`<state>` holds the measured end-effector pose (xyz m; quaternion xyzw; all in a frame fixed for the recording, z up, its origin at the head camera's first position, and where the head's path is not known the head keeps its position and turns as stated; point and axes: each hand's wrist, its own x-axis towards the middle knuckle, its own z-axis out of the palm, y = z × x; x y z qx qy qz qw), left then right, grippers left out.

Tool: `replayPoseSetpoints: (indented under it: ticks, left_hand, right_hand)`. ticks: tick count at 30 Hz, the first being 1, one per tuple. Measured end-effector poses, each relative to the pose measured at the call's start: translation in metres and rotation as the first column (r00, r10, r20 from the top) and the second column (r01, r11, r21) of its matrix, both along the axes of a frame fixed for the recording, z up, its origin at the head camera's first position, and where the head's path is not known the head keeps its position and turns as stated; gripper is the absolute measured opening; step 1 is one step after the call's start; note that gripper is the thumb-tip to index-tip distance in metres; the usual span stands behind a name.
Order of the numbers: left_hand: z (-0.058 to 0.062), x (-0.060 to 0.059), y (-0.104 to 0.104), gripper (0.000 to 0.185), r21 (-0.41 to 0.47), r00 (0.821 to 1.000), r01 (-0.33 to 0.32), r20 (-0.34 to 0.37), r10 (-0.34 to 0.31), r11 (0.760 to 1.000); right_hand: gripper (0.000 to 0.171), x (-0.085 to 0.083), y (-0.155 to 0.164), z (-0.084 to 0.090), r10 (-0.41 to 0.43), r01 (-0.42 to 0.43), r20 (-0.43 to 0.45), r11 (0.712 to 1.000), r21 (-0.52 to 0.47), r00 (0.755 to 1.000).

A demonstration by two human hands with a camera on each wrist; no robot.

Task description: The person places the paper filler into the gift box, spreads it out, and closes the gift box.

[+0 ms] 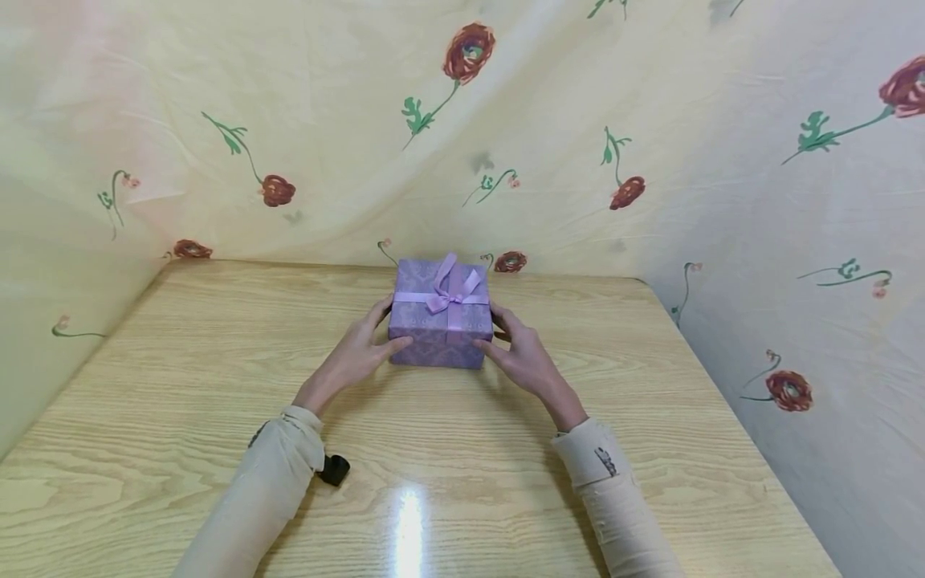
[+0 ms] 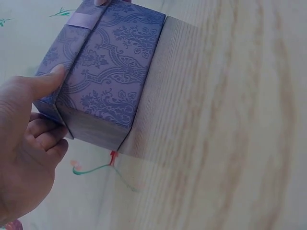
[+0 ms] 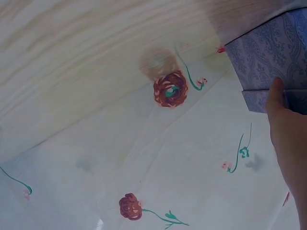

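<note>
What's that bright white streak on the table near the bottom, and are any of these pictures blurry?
In the head view the streak is glare from a light, mirrored in the glossy wooden table. That view is sharp, with a soft shadow beneath the purple gift box between the left hand and right hand. The left wrist view is slightly soft; the right wrist view is hazy and washed out.

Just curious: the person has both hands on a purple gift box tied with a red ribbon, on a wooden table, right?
Not quite: the ribbon is lilac, not red, as the head view shows. Otherwise yes: left hand and right hand grip the purple gift box on the wooden table.
</note>
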<state>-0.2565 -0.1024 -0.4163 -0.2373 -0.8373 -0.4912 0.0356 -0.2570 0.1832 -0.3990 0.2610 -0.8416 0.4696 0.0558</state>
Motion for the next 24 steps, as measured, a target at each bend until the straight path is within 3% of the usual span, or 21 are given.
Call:
replayPoseSetpoints:
  ticks: [16, 24]
  left_hand:
    - [-0.001, 0.0, -0.002, 0.08, -0.001, 1.0, -0.018, -0.007, 0.018, 1.0]
    - [-0.002, 0.008, -0.018, 0.091, -0.114, 0.991, -0.08, 0.1, 0.091, 0.99]
  right_hand:
    - [0.066, 0.002, 0.0, -0.003, -0.027, 0.028, -0.02, 0.999, 0.03, 0.999]
    - [0.076, 0.011, 0.01, -0.007, -0.094, 0.095, -0.014, 0.989, 0.115, 0.995]
